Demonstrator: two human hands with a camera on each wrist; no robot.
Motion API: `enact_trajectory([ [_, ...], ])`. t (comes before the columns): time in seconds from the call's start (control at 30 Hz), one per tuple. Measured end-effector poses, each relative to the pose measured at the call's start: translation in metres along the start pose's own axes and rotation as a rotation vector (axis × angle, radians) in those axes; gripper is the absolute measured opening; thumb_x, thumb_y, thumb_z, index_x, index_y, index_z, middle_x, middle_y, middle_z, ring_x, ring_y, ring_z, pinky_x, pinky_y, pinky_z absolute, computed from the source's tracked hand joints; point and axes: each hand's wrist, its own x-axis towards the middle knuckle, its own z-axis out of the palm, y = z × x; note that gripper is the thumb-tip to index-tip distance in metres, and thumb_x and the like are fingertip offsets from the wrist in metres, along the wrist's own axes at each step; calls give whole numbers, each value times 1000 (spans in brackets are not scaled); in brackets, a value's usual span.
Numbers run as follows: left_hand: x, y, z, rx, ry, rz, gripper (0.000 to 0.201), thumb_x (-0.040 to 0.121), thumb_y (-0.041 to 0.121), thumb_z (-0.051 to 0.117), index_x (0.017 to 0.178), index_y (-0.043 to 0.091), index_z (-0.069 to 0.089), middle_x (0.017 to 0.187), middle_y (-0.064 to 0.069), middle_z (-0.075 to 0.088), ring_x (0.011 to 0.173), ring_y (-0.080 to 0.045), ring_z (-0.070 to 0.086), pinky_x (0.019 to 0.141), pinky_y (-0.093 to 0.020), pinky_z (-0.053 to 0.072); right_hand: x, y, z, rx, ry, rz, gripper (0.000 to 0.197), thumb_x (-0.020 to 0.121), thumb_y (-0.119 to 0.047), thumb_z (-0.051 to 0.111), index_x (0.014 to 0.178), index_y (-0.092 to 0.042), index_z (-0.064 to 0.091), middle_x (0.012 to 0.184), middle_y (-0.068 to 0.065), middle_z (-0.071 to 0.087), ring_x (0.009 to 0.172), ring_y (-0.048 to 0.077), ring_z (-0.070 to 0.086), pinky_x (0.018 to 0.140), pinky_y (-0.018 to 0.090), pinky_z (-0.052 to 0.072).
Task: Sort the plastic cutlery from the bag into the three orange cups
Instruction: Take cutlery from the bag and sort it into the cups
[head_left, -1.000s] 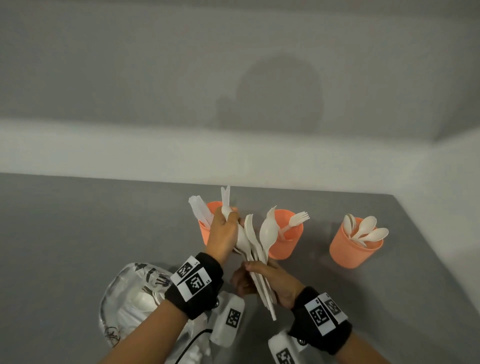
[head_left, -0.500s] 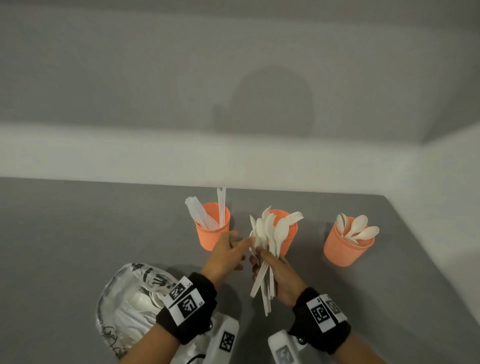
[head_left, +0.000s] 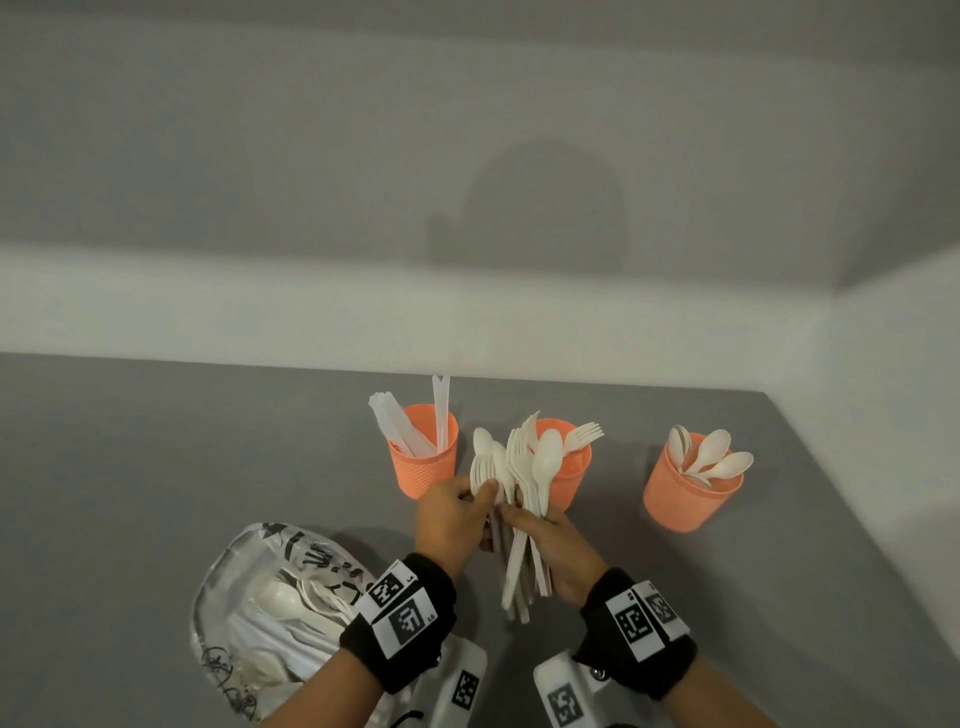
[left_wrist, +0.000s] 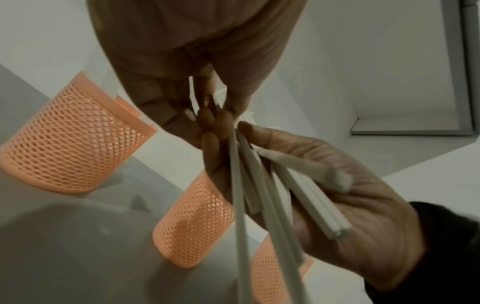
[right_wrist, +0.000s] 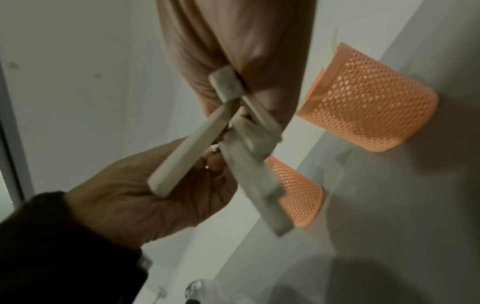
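Three orange mesh cups stand in a row on the grey table: the left cup (head_left: 423, 462) holds knives, the middle cup (head_left: 569, 467) holds forks, the right cup (head_left: 691, 493) holds spoons. In front of the middle cup my right hand (head_left: 550, 545) grips a fanned bundle of white cutlery (head_left: 524, 483), handles pointing down. My left hand (head_left: 457, 514) pinches one piece at the bundle's left edge. The left wrist view shows the handles (left_wrist: 272, 195) lying across my right palm. In the right wrist view my left hand (right_wrist: 168, 201) holds a handle (right_wrist: 187, 152).
The clear plastic bag (head_left: 275, 618) with black print lies at the near left, with several white utensils inside. A white wall runs behind the cups and along the right edge of the table (head_left: 156, 467). Open grey surface lies to the left.
My left hand left the knife cup and came back to the bundle, where it now pinches a piece. The bundle in my right hand has risen more upright.
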Motion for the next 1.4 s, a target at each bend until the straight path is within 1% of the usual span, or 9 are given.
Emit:
enact_trajectory([
  [0.27,5,-4,1,-9,122,146,25,94,19,49,82,1,61,77,-30,63,73,-46,61,70,-53,54,9,-1,1,79,72,-34,21,96,-6,44,106,-15,60,91,10,72,79,21,71,73,32,59],
  [0.43,12,-2,-5,-30,113,129,27,96,20,47,81,4,64,76,-23,68,71,-37,66,74,-52,55,13,1,2,-66,110,-100,21,96,-6,45,110,-12,59,94,8,71,82,19,71,77,35,59],
  [0.5,13,2,-12,-134,167,120,23,97,19,43,84,12,60,74,-11,69,69,-27,69,75,-45,57,15,0,1,-159,172,-111,16,95,-4,46,95,-7,61,87,11,67,75,16,69,72,29,58],
  [0.67,23,15,-32,-530,265,-40,9,97,10,40,92,11,48,47,2,48,34,-8,47,39,-19,43,21,-4,2,-264,231,-84,11,93,-4,46,85,-7,54,65,8,49,45,10,54,60,31,53],
  [0.8,23,23,-34,-447,178,-8,10,91,6,51,84,13,47,48,0,37,29,-6,32,32,-16,30,25,-6,5,-301,216,-88,11,91,-4,48,99,-8,53,74,6,48,44,9,44,52,27,48],
  [0.9,19,29,-25,-343,109,24,15,84,11,62,99,9,59,62,-18,48,44,-28,49,50,-30,53,25,-7,10,-316,169,-97,15,89,-3,49,103,-5,55,74,5,54,45,10,41,48,25,41],
  [1.03,17,26,-14,-245,45,110,6,82,11,66,83,17,64,68,-1,64,53,-7,58,55,-22,44,21,-5,17,-377,96,-82,11,94,-6,46,96,-11,55,69,3,52,45,9,43,46,25,40],
  [1.23,17,19,-9,-154,82,131,10,87,11,56,94,5,61,78,-10,64,72,-22,63,71,-39,54,10,-10,17,-248,23,-96,12,95,-23,50,105,-18,55,67,-2,46,42,3,40,44,19,39],
  [1.4,10,20,-8,-371,50,3,17,93,10,41,89,1,54,65,-9,59,35,-3,40,35,-15,30,9,-3,15,-205,144,-98,37,98,-39,37,120,-17,56,60,-7,52,46,3,45,45,20,40],
])
